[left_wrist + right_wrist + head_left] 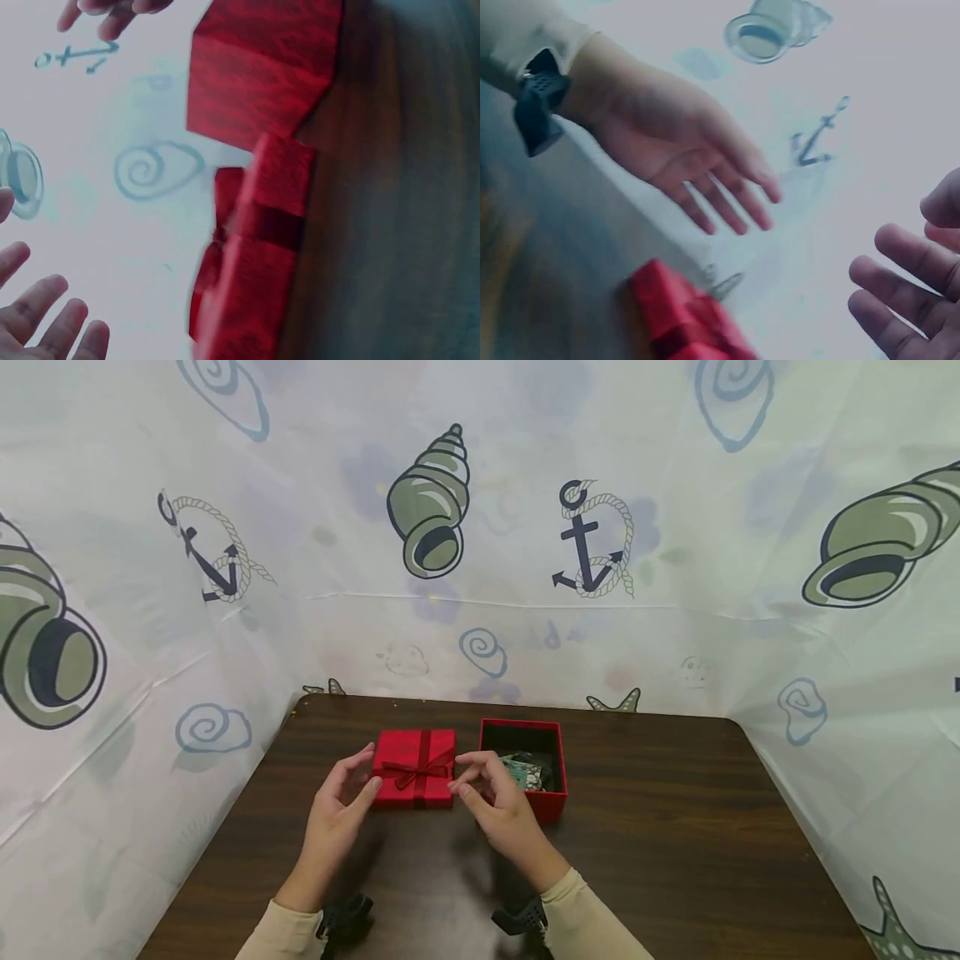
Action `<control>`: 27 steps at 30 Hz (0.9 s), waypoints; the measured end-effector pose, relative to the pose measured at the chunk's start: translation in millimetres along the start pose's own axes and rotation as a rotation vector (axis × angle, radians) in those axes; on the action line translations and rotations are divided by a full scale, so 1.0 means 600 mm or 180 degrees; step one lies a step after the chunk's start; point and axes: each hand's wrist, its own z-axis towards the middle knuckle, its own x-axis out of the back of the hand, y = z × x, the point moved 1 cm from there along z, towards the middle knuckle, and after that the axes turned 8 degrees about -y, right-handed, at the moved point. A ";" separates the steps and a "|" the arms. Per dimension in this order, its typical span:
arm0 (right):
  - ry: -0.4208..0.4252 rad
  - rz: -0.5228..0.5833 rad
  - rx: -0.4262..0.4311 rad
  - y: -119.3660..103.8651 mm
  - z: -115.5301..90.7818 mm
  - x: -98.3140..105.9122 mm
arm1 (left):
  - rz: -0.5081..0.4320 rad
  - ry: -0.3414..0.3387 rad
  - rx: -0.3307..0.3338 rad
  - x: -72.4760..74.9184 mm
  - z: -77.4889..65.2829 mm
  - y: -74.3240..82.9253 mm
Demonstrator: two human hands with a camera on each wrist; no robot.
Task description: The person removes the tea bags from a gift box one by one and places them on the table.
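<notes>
A red gift box lid with a dark red ribbon bow lies on the brown table. My left hand is at the lid's left side, its fingers relaxed and holding nothing. Over the lid's right edge hovers my right hand, fingers loosely bent with nothing in them. To the right stands the red box base, uncovered and black inside, with a small green-and-silver item in it whose kind I cannot make out. In the left wrist view the lid sits in front of the box base, apart from the hand.
The brown wooden table has a back edge close to a white cloth printed with shells and anchors. The cloth also rises along both sides. Each wrist wears a black strapped device.
</notes>
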 end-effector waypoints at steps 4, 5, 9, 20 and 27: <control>0.0154 0.0116 0.0031 -0.025 0.000 0.035 | -0.0025 -0.0129 -0.0127 -0.001 0.012 0.024; 0.0201 0.0161 0.0058 -0.030 0.000 0.044 | -0.0046 -0.0179 -0.0159 -0.003 0.015 0.031; 0.0392 0.0318 0.0149 -0.041 -0.001 0.078 | -0.0068 -0.0347 -0.0287 -0.013 0.031 0.059; 0.0824 0.0468 -0.0226 -0.017 -0.006 0.128 | -0.0243 -0.0878 -0.0359 -0.092 0.077 0.104; 0.0943 0.0528 -0.0377 0.005 -0.005 0.132 | -0.0271 -0.1127 -0.0083 -0.153 0.098 0.100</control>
